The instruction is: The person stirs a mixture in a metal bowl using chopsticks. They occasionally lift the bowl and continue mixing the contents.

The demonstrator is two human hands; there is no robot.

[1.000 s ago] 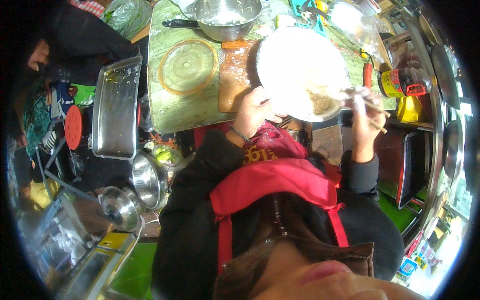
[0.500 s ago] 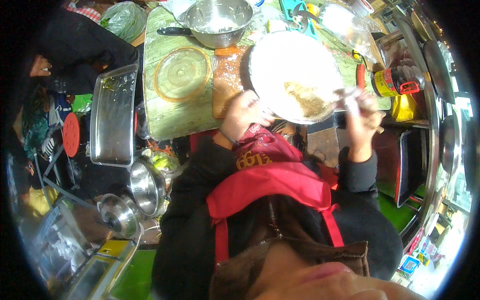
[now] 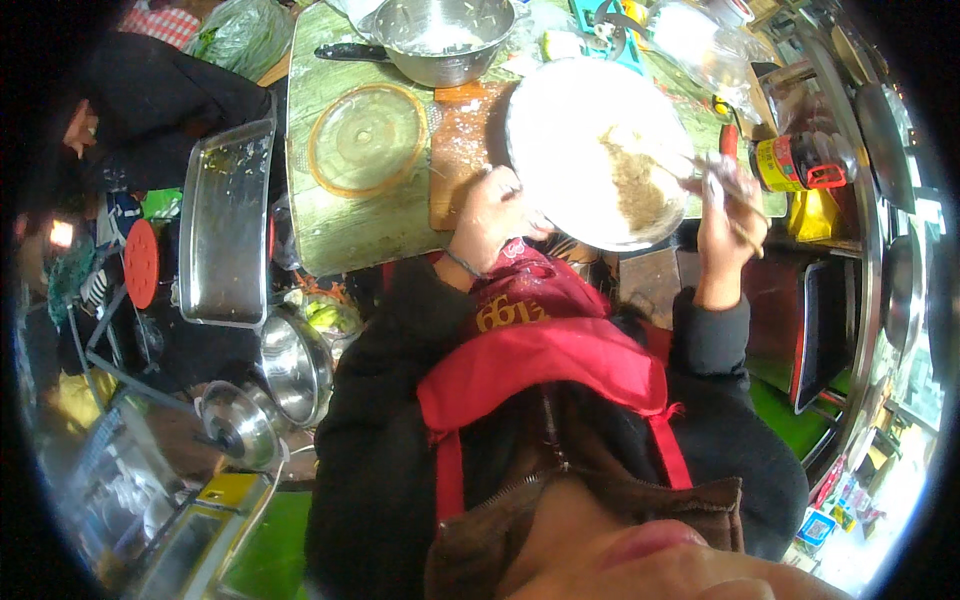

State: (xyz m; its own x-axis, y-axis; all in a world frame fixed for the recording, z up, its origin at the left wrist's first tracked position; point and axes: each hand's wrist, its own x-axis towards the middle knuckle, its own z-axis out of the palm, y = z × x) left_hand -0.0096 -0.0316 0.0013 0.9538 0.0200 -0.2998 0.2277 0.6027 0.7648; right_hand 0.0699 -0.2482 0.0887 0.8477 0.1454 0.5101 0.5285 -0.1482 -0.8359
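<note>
A large white bowl [image 3: 545, 120], washed out by glare, sits at the front of the green table. Inside it, toward the right, lies a brownish, pasty mixture [image 3: 636, 195]. My left hand [image 3: 490, 215] is closed on the bowl's near left rim. On the opposite side, my right hand [image 3: 728, 215] wraps round a pair of thin wooden sticks that look like chopsticks [image 3: 748, 243]. Their far ends reach over the right rim to the mixture, where glare blurs the tips. A wet wooden cutting board [image 3: 460, 150] lies left of the bowl, partly under its edge.
A steel pot [image 3: 440, 65] with a black handle stands behind the board. Left of the board lies a round glass lid [image 3: 368, 140]. A metal tray [image 3: 228, 230] is beside the table's left edge. A dark jar [image 3: 795, 163] with a red handle stands at right.
My right hand and the sticks have shifted slightly within the bowl's right side. The mixture now lies farther right and spreads farther up. My left hand stays at the rim.
</note>
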